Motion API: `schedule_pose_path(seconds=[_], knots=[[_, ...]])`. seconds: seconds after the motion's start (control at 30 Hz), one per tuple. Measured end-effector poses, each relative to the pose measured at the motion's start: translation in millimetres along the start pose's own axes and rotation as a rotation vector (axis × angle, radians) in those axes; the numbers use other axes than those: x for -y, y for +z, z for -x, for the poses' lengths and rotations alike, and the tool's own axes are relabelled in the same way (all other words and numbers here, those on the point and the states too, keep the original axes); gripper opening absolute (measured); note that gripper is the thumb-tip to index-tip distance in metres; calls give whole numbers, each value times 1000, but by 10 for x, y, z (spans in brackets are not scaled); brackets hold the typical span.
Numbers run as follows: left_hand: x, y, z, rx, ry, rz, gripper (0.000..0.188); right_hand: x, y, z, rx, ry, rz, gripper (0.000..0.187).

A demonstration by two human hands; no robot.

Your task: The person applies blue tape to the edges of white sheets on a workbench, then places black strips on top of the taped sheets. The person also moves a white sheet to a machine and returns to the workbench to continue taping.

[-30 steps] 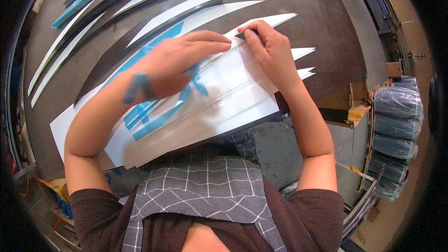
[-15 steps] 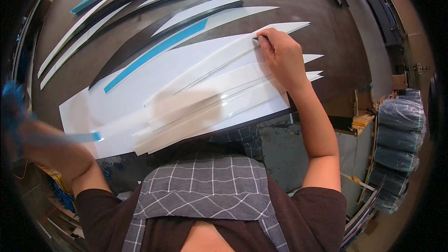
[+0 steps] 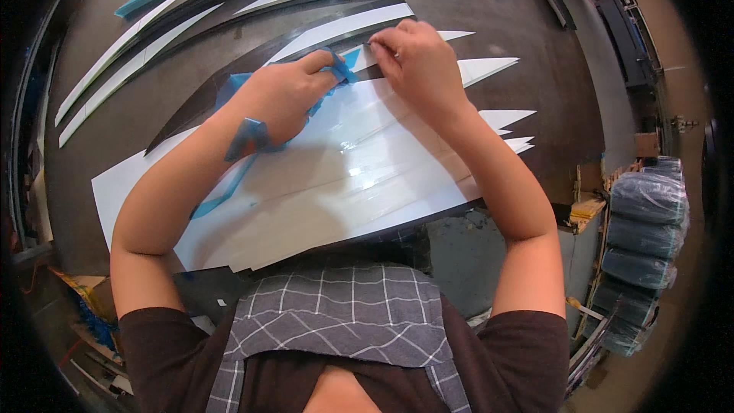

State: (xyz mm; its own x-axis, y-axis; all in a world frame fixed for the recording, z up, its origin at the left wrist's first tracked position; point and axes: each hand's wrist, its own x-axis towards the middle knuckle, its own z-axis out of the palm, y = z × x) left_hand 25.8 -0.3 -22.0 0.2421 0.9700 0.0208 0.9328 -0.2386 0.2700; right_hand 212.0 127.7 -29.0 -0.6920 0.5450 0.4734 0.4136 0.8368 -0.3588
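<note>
Above the white sheet [image 3: 122, 193]'s far edge, the left hand [image 3: 281, 95] is curled around crumpled blue film [image 3: 342, 69]; rightward along that edge, the right hand [image 3: 420, 65] draws its fingertips together at a white strip [image 3: 457, 34]; what they pinch, I cannot tell.

Both bare arms are bent at the elbow. The left elbow sits between 8 and 9 o'clock in the view, its forearm [image 3: 180, 176] slanting toward 1; the left hand [image 3: 289, 95], at 11 o'clock, has its back up and fingers curled in. The right elbow lies between 3 and 4, its forearm [image 3: 501, 176] angling toward 11; the right hand [image 3: 420, 65], at 1 o'clock, brings thumb and forefinger close together, contact unclear.
</note>
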Motion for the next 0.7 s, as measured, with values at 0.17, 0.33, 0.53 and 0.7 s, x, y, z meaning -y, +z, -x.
schedule_pose_path(seconds=[0.17,0.33,0.53,0.7], knots=[[-66,-69,-11,46,-48,-23,37,58,-14,26,-64,-18,-25,8],[-33,-65,-13,41,-33,-15,42,158,-27,47,-7,-94,-29,8],[1,-5,8,-74,10,63,44,212,-50,67,44,-143,-24,11],[-42,-41,8,-38,-43,63,50,47,-25,-7,-47,-76,-1,10]])
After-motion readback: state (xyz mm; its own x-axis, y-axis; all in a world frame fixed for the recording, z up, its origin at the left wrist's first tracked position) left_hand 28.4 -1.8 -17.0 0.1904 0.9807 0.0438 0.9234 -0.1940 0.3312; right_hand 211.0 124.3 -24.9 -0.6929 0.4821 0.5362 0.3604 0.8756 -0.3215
